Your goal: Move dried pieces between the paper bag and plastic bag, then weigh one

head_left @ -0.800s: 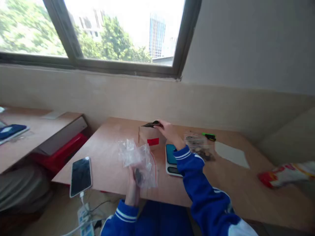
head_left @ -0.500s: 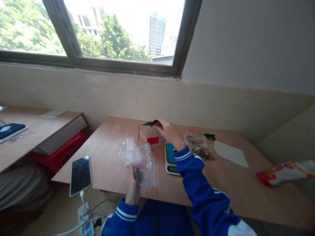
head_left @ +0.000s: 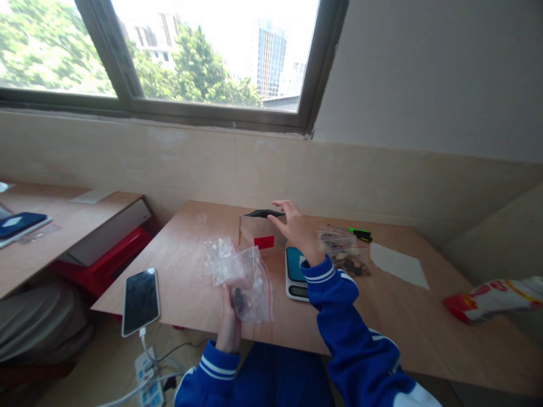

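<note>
Head: left hand [head_left: 230, 319] holds crinkled plastic bag [head_left: 257, 291]; boxy tan pouch [head_left: 250, 232].

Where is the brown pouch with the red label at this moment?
In the head view, the brown pouch stands on the table just below centre, by the open right hand, beyond and left of the digital scale.

A workroom, office-like or classroom-like; which of the two cannot be told. You sit at a wooden surface [head_left: 394, 322] against a two-tone wall [head_left: 237, 164], beneath a metal-framed window [head_left: 112, 51] giving onto trees [head_left: 199, 68] and tall buildings [head_left: 271, 56]. Indicative of desk work are the second wooden surface [head_left: 80, 217] and low power strip [head_left: 149, 390] to your left, and the digital scale [head_left: 294, 264] before you.
</note>
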Motion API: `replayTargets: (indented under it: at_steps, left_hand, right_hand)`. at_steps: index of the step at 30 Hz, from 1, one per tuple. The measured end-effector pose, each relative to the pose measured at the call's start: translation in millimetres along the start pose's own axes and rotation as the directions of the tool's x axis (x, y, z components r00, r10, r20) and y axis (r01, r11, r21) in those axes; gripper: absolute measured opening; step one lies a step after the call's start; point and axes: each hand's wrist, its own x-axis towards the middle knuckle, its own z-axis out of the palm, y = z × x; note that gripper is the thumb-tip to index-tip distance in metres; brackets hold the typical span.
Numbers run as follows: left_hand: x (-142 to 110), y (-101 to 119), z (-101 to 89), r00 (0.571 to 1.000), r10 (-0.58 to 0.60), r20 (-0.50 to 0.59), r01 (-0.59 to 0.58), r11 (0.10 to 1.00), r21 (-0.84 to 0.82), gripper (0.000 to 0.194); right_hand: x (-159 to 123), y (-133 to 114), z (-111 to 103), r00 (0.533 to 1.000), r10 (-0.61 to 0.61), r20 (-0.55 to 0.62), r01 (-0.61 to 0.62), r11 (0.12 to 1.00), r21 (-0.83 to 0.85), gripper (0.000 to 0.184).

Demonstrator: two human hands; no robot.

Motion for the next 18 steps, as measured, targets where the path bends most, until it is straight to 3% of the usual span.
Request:
replayTargets:
  at_steps: [2,4,7,9,14,18]
  left_hand:
    - [-1.3,1.8,1.5,1.000,0.026,0.003,-0.026,1.000,0.012,0.055]
    - [-1.2,2.7,2.1,0.999,0.040,0.003,-0.040,0.999,0.024,0.055]
    - [0.7,2.0,1.9,0.997,0.071,0.023,-0.072,0.996,0.049,0.058]
    - [2.4,0.7,1.5,0.992,0.109,0.059,-0.113,0.991,0.067,0.059]
    - [3.2,0.2,1.5,0.971,0.207,0.119,-0.226,0.957,0.180,0.061]
    - [-0.6,5.6,5.1,0.965,0.242,0.105,-0.262,0.926,0.271,0.063]
  right_hand:
    - [-14.1,-13.7,-6.6,0.996,0.072,0.050,-0.078,0.990,0.118,0.016]
    - [-35.2,-24.8,-10.2,0.965,0.139,0.222,-0.197,0.945,0.260,0.016]
    - [-70.1,-35.3,-7.0,0.843,0.156,0.515,-0.371,0.861,0.347,0.016]
    - [-87.5,-40.5,0.5,0.777,0.150,0.611,-0.434,0.831,0.348,0.018]
    - [-103.5,-53.0,29.0,0.747,0.085,0.660,-0.394,0.856,0.336,0.030]
    - [-108.2,-56.1,50.4,0.758,0.052,0.650,-0.337,0.885,0.321,0.028]
